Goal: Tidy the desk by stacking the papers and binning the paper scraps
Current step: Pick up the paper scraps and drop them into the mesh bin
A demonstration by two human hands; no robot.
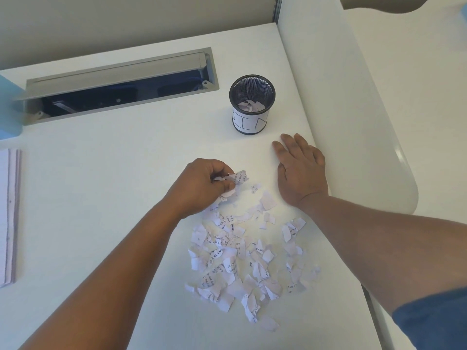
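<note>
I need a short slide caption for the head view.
Left hand gathers paper scraps near the mesh bin; right hand rests flat.

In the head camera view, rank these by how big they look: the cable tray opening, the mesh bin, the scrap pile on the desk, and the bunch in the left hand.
1. Cable tray opening
2. Scrap pile, unsure against the tray, being nearer the camera
3. Mesh bin
4. Bunch of scraps in the left hand

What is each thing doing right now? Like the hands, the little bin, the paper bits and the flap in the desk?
left hand: gripping a bunch of scraps
right hand: flat on the desk, fingers straight
bin: upright, some scraps inside
paper scraps: scattered on the desk
stack of papers: lying flat at the left edge
cable hatch: lid open
</note>
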